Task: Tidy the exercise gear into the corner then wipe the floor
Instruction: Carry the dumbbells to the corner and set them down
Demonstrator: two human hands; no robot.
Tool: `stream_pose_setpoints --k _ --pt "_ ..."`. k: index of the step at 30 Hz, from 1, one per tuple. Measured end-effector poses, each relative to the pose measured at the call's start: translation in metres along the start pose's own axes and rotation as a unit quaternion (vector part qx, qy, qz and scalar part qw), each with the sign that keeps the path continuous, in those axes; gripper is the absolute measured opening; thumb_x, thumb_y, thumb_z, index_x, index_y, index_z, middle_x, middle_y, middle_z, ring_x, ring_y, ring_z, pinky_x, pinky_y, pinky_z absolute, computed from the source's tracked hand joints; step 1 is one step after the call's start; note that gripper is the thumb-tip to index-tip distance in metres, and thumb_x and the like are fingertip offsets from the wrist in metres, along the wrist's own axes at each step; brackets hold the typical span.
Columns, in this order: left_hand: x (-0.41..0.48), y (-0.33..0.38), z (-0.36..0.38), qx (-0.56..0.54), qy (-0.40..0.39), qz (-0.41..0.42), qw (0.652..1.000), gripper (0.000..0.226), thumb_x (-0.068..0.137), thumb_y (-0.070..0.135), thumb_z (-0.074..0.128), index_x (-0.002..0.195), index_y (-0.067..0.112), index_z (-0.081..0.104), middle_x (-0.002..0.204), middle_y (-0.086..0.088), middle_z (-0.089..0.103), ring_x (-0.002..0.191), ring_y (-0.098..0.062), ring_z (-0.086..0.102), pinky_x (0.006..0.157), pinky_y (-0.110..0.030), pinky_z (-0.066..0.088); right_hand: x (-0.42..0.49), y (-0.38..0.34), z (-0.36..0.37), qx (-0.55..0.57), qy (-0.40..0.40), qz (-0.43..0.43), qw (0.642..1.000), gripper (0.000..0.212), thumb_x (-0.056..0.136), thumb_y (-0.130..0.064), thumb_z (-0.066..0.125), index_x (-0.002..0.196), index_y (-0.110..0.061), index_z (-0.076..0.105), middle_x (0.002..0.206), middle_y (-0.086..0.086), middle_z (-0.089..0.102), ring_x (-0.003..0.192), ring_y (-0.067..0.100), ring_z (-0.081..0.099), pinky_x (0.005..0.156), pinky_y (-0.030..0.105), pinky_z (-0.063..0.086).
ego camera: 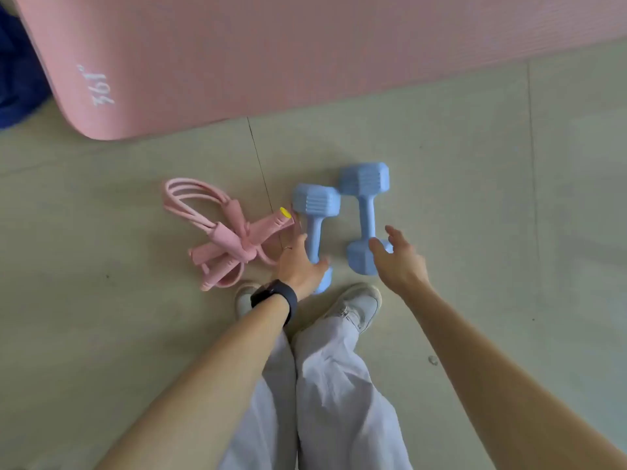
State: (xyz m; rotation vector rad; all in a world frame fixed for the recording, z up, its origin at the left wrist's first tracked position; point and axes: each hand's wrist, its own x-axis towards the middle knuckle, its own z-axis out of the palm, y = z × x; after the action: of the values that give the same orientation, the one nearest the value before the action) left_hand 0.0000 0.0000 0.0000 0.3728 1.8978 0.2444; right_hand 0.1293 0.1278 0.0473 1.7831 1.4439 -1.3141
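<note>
Two light blue dumbbells lie side by side on the tiled floor in front of my feet. My left hand, with a dark watch on the wrist, wraps around the handle of the left dumbbell. Over the near end of the right dumbbell hovers my right hand, fingers spread and holding nothing. A pink resistance band set with foam grips and a yellow tip lies tangled to the left of the dumbbells.
A pink exercise mat lies unrolled across the top of the view. Something dark blue shows at the far left edge. My shoes stand just behind the dumbbells on the pale floor.
</note>
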Motion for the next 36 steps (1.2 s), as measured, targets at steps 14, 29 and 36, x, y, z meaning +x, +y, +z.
stream_pose_setpoints --k 14,29,36 --pt "0.062 -0.026 0.07 0.225 0.162 0.026 0.96 0.097 0.083 0.012 0.068 0.156 0.004 0.005 0.149 -0.02 0.037 0.096 -0.037 0.067 0.061 -0.035 0.042 0.101 0.024 0.069 -0.204 0.112 -0.078 0.97 0.079 0.099 -0.027 0.043 0.155 -0.034 -0.011 0.108 0.01 0.064 0.085 0.033 0.054 0.086 0.04 0.042" --pt "-0.148 0.089 -0.048 0.247 0.008 0.018 0.969 0.055 0.081 0.0 0.052 0.131 0.016 0.037 0.096 -0.008 0.052 0.078 -0.031 0.051 0.061 -0.032 0.038 -0.156 0.049 -0.057 -0.09 -0.043 0.052 0.994 0.075 0.09 -0.025 0.048 0.153 -0.045 0.012 0.105 0.003 0.065 0.093 0.035 0.064 0.073 0.036 0.05" --pt "-0.316 0.181 -0.13 0.239 0.006 0.094 0.967 0.052 0.067 0.012 0.048 0.119 0.02 0.045 0.101 -0.009 0.056 0.089 -0.032 0.056 0.072 -0.037 0.049 -0.353 0.019 -0.139 0.009 0.022 0.028 0.999 0.073 0.089 -0.026 0.045 0.15 -0.051 0.014 0.092 -0.001 0.065 0.078 0.031 0.063 0.059 0.033 0.043"
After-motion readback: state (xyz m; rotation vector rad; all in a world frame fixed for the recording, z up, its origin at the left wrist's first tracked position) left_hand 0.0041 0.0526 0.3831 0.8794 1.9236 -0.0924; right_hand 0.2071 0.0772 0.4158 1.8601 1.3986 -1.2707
